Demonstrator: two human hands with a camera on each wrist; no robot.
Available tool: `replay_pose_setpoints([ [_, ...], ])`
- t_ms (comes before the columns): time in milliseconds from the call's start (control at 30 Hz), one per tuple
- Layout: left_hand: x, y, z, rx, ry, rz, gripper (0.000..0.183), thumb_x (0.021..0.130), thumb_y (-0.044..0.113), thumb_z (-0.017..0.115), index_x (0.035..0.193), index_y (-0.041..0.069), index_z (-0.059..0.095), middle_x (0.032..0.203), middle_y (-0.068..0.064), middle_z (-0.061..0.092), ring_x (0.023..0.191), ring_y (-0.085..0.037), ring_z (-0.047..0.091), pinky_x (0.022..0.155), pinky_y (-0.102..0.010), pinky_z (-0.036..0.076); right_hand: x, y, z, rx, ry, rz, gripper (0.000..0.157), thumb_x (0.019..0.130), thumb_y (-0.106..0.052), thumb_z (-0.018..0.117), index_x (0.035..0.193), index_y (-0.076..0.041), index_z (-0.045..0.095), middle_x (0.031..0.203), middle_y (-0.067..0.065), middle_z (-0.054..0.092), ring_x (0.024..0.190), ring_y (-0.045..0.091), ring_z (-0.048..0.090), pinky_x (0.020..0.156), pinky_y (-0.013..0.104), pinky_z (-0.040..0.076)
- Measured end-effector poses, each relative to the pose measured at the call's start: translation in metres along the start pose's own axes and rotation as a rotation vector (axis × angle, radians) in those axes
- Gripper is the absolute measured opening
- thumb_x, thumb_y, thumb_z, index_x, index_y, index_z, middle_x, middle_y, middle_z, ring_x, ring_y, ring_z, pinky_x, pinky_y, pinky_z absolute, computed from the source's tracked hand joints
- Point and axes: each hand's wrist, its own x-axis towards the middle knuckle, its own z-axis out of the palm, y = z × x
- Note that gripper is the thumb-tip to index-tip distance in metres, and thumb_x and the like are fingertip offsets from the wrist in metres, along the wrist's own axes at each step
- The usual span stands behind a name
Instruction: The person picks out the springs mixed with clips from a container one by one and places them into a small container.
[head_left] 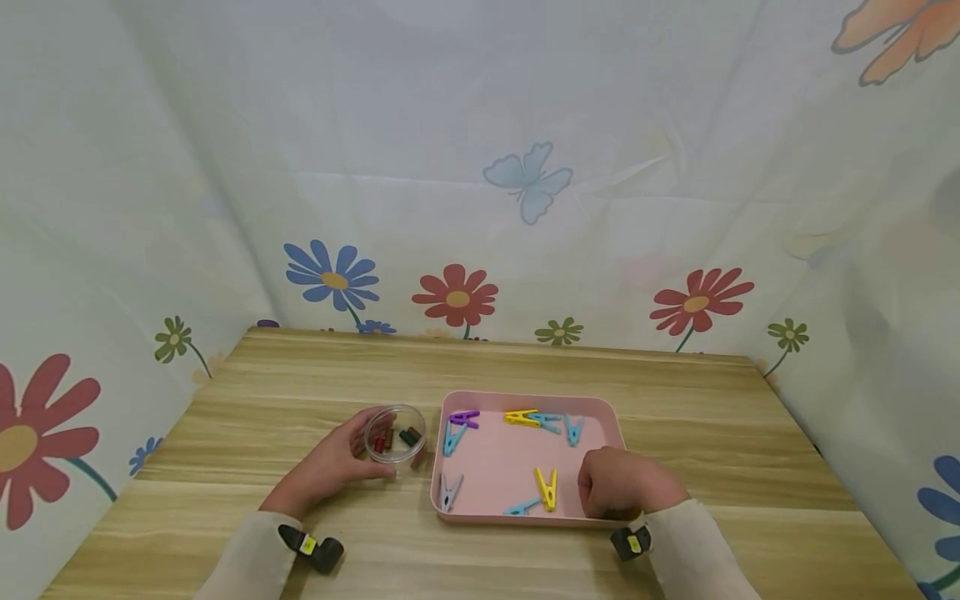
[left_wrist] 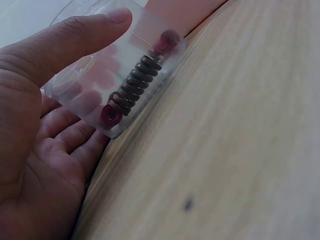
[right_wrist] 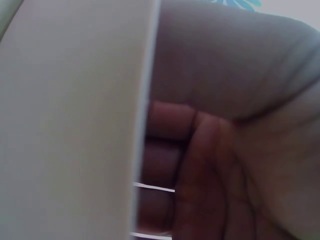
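My left hand [head_left: 347, 454] grips a clear round plastic container [head_left: 396, 457], thumb on one side and fingers round the other. Inside lie several small coil springs; a brown spring [left_wrist: 135, 84] and a red spring [left_wrist: 111, 114] show through its wall. To the right stands a pink tray [head_left: 517, 457] holding scattered plastic clothespins. My right hand [head_left: 618, 482] reaches into its front right corner with fingers curled. The tray wall [right_wrist: 75, 120] hides the fingertips in the right wrist view, so whatever they hold cannot be made out.
In the tray are a purple clothespin [head_left: 463, 417], a grey clothespin [head_left: 449, 493], a yellow clothespin [head_left: 547, 490] and a blue clothespin [head_left: 573, 431], among others. The wooden table [head_left: 360, 367] ends at a flower-printed cloth backdrop [head_left: 420, 233], which also rises along both sides.
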Motion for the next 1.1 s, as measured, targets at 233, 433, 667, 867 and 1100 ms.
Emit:
replay_pose_setpoints([
  [233, 0.0007, -0.0005, -0.0002, 0.010, 0.001, -0.006, 0.083, 0.071, 0.036, 0.085, 0.141, 0.027, 0.041, 0.148, -0.002, 0.047, 0.142, -0.026, 0.038, 0.117, -0.051, 0.026, -0.0008, -0.0008, -0.0008, 0.017, 0.017, -0.004, 0.013, 0.076, -0.006, 0.072, 0.070, -0.013, 0.064, 0.067, 0.001, 0.060, 0.059, 0.016, 0.053, 0.050, 0.026, 0.038],
  [433, 0.0011, -0.0015, -0.0002, 0.015, 0.002, -0.006, 0.084, 0.071, 0.037, 0.085, 0.141, 0.028, 0.041, 0.148, -0.001, 0.047, 0.142, -0.025, 0.038, 0.117, -0.051, 0.026, -0.0017, -0.0022, -0.0019, 0.047, 0.020, 0.009, 0.014, 0.077, -0.007, 0.073, 0.071, -0.014, 0.064, 0.068, 0.002, 0.060, 0.057, 0.016, 0.054, 0.047, 0.026, 0.038],
  [667, 0.0002, 0.0000, -0.0001, 0.006, 0.002, -0.004, 0.084, 0.071, 0.035, 0.086, 0.142, 0.028, 0.040, 0.149, -0.002, 0.046, 0.142, -0.026, 0.037, 0.117, -0.050, 0.025, -0.0023, -0.0055, -0.0042, 0.113, 0.015, 0.021, 0.013, 0.079, -0.006, 0.073, 0.071, -0.013, 0.065, 0.067, 0.003, 0.060, 0.060, 0.018, 0.055, 0.046, 0.025, 0.043],
  [867, 0.0005, -0.0006, -0.0001, 0.017, 0.006, -0.006, 0.084, 0.071, 0.036, 0.086, 0.142, 0.027, 0.040, 0.149, -0.002, 0.046, 0.142, -0.025, 0.038, 0.117, -0.050, 0.026, 0.0014, -0.0066, -0.0046, 0.119, 0.041, -0.064, 0.014, 0.077, -0.002, 0.071, 0.069, -0.012, 0.065, 0.064, 0.001, 0.059, 0.059, 0.016, 0.054, 0.052, 0.027, 0.043],
  [1100, 0.0008, -0.0008, -0.0003, 0.025, 0.004, -0.007, 0.084, 0.071, 0.037, 0.086, 0.141, 0.028, 0.041, 0.149, -0.001, 0.046, 0.142, -0.025, 0.038, 0.117, -0.050, 0.026, 0.0029, -0.0099, -0.0071, 0.108, 0.037, -0.127, 0.014, 0.078, -0.002, 0.069, 0.070, -0.012, 0.065, 0.064, 0.000, 0.058, 0.060, 0.015, 0.053, 0.055, 0.027, 0.041],
])
